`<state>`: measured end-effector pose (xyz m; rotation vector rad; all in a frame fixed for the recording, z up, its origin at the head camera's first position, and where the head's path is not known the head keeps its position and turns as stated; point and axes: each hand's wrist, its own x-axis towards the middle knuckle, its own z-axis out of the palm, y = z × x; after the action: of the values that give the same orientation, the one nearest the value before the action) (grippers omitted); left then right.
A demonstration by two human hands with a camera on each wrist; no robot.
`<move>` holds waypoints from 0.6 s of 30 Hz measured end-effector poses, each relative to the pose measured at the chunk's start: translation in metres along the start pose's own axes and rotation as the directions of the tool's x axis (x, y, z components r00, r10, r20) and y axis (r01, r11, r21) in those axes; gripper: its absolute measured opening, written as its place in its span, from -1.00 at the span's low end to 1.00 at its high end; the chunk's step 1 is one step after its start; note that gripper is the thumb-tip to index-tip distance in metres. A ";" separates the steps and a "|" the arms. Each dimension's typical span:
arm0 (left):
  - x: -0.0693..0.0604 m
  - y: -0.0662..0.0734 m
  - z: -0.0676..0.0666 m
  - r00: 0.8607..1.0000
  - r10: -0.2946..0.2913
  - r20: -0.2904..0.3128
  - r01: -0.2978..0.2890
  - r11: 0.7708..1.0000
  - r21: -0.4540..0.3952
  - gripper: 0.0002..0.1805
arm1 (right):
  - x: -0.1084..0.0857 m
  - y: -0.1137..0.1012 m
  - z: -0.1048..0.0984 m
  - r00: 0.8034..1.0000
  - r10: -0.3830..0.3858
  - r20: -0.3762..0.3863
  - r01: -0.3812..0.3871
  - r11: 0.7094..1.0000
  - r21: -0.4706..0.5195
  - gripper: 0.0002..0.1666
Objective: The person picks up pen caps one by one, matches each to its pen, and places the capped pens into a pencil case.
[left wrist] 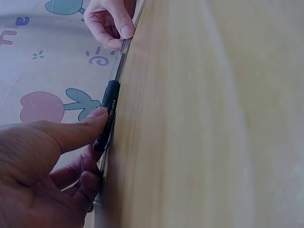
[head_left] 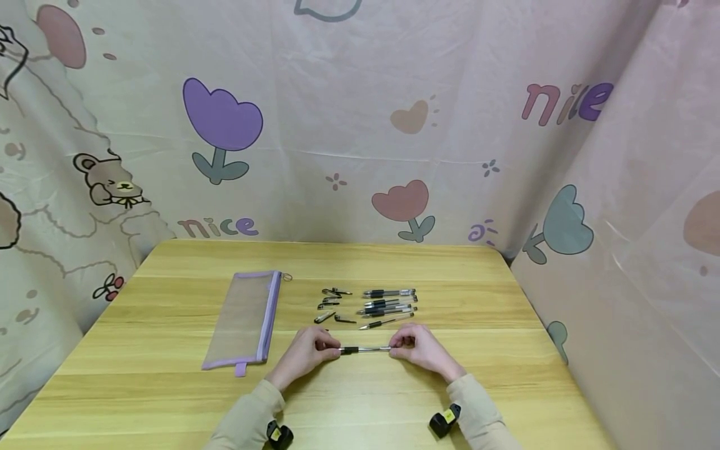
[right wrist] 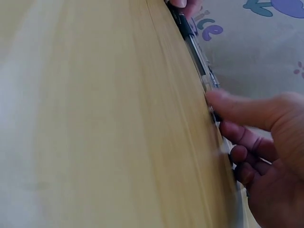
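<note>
Clear-barrelled pen with a black grip (head_left: 365, 349): pinched at both ends, axis 9 to 3

Pen sits right in front of you, between your hands, low over the pale wood-grain table (head_left: 365, 406); cannot tell whether it touches the surface. Long axis runs 9 to 3, black grip toward 9, clear barrel toward 3. Your left hand (head_left: 306, 352) pinches the black end, thumb against the grip. Your right hand (head_left: 423, 351) pinches the clear end, its fingertips facing yours on the left along the same line. Neither hand is nearer: both are on it. Whether the tip is bare, cannot tell; left fingers cover it.

From the pen: small black pen caps with clips (head_left: 327, 305) scattered at 11, nearer your left hand. Loose clear pens with black grips (head_left: 387, 302) at 1, roughly parallel to yours, nearer your right. Flat mesh pouch with lilac edging (head_left: 242, 319) between 9 and 10, beyond your left hand.
</note>
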<state>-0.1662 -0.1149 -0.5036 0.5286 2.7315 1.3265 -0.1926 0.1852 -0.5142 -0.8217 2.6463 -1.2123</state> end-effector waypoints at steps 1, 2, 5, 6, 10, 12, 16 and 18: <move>0.000 0.000 0.000 1.000 -0.005 -0.002 0.005 1.000 -0.004 -0.83 | 0.000 0.001 0.000 1.000 -0.006 -0.005 0.006 1.000 0.013 -0.85; 0.000 0.000 0.000 1.000 -0.010 -0.006 0.010 1.000 -0.014 -0.81 | 0.000 0.002 -0.001 1.000 -0.010 -0.012 0.011 0.999 0.031 -0.83; -0.001 -0.002 -0.001 0.999 -0.020 -0.031 0.019 0.999 -0.039 -0.76 | 0.000 0.006 -0.004 0.999 -0.005 -0.050 0.009 0.996 0.087 -0.75; -0.002 -0.003 -0.002 0.999 -0.020 -0.045 0.018 0.999 -0.052 -0.75 | 0.000 0.007 -0.006 0.998 0.004 -0.069 0.003 0.995 0.105 -0.73; -0.002 -0.006 -0.006 0.994 -0.037 -0.104 0.029 0.996 -0.080 -0.75 | 0.002 0.012 -0.014 0.986 0.080 -0.144 -0.061 0.990 0.131 -0.66; -0.003 -0.007 -0.008 0.988 -0.066 -0.136 0.053 0.994 -0.099 -0.74 | 0.004 0.013 -0.017 0.976 0.128 -0.178 -0.107 0.986 0.125 -0.67; -0.002 -0.008 -0.013 0.971 -0.114 -0.209 0.089 0.988 -0.126 -0.74 | 0.010 0.017 -0.021 0.957 0.160 -0.240 -0.146 0.986 0.076 -0.69; -0.002 -0.009 -0.014 0.964 -0.118 -0.239 0.091 0.988 -0.123 -0.73 | 0.013 0.018 -0.021 0.951 0.154 -0.267 -0.145 0.988 0.053 -0.70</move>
<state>-0.1701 -0.1312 -0.5015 0.2206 2.8042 1.6030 -0.2181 0.2021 -0.5117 -0.4670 2.8275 -1.4132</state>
